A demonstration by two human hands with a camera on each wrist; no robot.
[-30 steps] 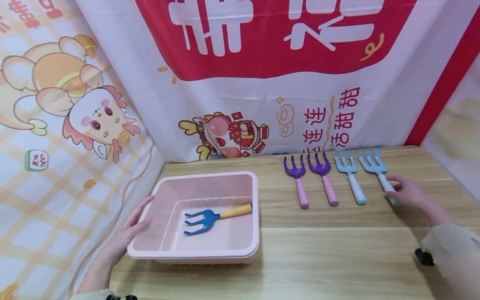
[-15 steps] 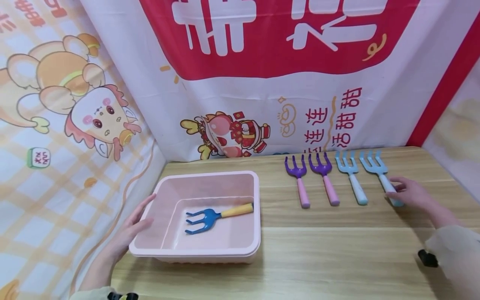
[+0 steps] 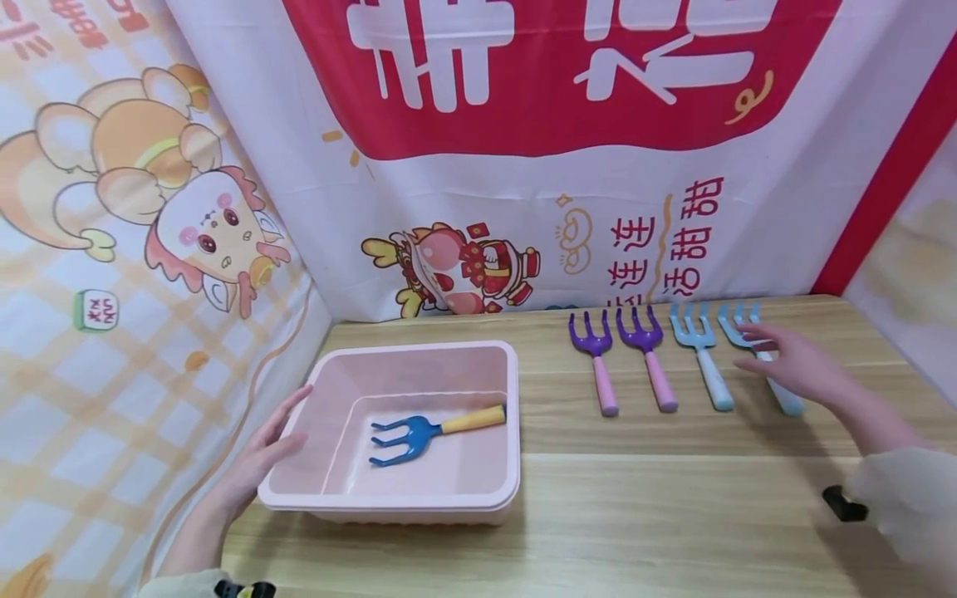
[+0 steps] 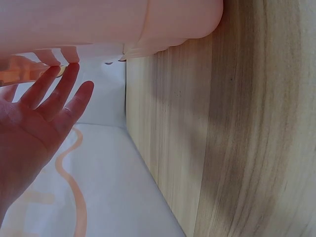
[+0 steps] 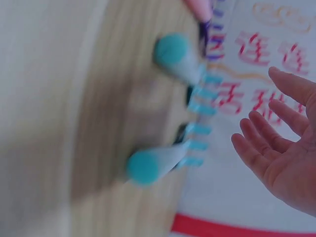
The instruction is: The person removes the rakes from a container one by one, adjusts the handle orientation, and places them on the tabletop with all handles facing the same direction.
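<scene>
My left hand (image 3: pixel 265 453) touches the left side of a pale pink plastic basin (image 3: pixel 329 504). In the left wrist view its straight fingers (image 4: pixel 64 94) meet the outer wall. Inside the basin lies a blue hand fork (image 3: pixel 411 438) with a yellow handle. My right hand (image 3: pixel 796 365) hovers over the rightmost light blue hand fork (image 3: pixel 785 397), hiding part of it and holding nothing. To its left lie another light blue hand fork (image 3: pixel 712 378) and two purple ones with pink handles, the nearer purple fork (image 3: pixel 658 378) and the far-left purple fork (image 3: pixel 604 382).
A wooden table (image 3: pixel 658 515) carries everything. Behind it hangs a white and red printed cloth (image 3: pixel 523 178), close to the fork tines. A checked cartoon cloth (image 3: pixel 97 399) rises along the left side, beside my left hand.
My right hand has left the handle of the rightmost light blue fork, rising and moving leftward over it with fingers spread. That fork stays on the table; the left hand stays at the basin.
</scene>
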